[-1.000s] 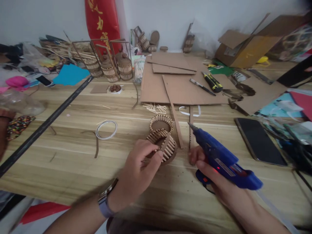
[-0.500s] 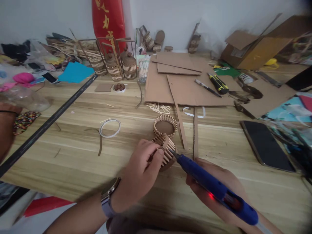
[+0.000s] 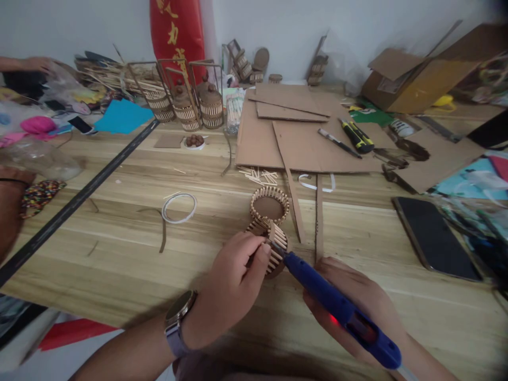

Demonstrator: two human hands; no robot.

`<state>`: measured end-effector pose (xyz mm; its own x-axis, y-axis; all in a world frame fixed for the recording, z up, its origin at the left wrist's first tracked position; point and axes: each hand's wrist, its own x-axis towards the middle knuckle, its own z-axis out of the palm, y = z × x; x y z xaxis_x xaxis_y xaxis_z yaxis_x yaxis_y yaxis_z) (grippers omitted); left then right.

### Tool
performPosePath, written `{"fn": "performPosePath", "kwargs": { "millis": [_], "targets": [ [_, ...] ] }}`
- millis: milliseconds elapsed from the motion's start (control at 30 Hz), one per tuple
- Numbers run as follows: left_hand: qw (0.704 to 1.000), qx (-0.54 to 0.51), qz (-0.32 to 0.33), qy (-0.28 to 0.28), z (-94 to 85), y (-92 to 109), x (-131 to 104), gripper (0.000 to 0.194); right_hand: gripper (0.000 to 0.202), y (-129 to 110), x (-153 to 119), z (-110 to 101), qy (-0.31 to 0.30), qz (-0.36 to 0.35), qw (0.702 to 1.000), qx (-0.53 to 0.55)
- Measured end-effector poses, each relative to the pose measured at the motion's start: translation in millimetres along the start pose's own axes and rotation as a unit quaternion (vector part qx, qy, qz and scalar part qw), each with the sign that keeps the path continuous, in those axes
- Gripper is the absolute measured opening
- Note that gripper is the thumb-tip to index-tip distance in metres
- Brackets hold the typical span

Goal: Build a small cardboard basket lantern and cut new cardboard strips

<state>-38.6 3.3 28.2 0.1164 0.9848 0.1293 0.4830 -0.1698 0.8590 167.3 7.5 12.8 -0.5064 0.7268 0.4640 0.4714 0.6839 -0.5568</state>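
My left hand (image 3: 234,280), with a watch (image 3: 180,312) on its wrist, is closed on a small round basket (image 3: 278,254) of wooden sticks and brown cardboard, tipped on its side. Thumb and forefinger pinch at a cardboard strip (image 3: 272,231) around its sticks. In my right hand (image 3: 357,296) is a blue hot glue gun (image 3: 329,296) with a red light lit. Its nozzle reaches the basket's side by my left fingertips; the fingers partly hide the contact. Just behind stands a second round stick basket (image 3: 270,203), open side up.
Loose sticks (image 3: 260,175), cardboard strips (image 3: 318,222) and cardboard sheets (image 3: 286,143) lie ahead. A tape ring (image 3: 179,221) is left, a phone (image 3: 434,238) right. Handled baskets (image 3: 186,116) stand at the back. Another person's arm (image 3: 24,64) reaches in at far left.
The glue gun has moved left, bringing its nozzle to my left fingertips. My left hand has shifted slightly right and down. Another person's arm has appeared at the upper left.
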Motion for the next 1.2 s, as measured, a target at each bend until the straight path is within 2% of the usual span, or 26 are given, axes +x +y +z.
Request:
{"fn": "performPosePath", "kwargs": {
  "millis": [167, 333, 567, 700, 833, 933, 1200],
  "targets": [
    [1.000, 0.008, 0.006, 0.005, 0.2, -1, -1, 0.027, 0.019, 3, -1, 2, 0.018, -0.007, 1.000, -0.005],
    [1.000, 0.021, 0.016, -0.003, -0.6, 0, -3, 0.029, 0.014, 4, -2, -1, -0.004, -0.007, 1.000, -0.001],
    [1.000, 0.018, 0.003, 0.017, -2.3, 0, 0, 0.028, 0.015, 1, 1, -5, -0.010, -0.027, 0.999, -0.015],
    [1.000, 0.025, 0.009, 0.016, -2.2, 0, 0, 0.027, 0.015, 1, 2, -4, -0.035, -0.018, 0.999, -0.016],
    [0.998, 0.053, 0.044, 0.012, -2.8, 0, -2, 0.028, 0.021, 2, -1, -2, 0.000, -0.008, 1.000, -0.001],
    [0.995, 0.069, 0.067, 0.011, -3.1, 1, -3, 0.028, 0.021, 1, -2, -1, -0.002, 0.002, 1.000, 0.010],
    [0.995, 0.068, 0.064, 0.018, -2.0, 2, -3, 0.027, 0.020, -8, 2, -4, -0.012, 0.041, 0.999, 0.004]
  ]
}}
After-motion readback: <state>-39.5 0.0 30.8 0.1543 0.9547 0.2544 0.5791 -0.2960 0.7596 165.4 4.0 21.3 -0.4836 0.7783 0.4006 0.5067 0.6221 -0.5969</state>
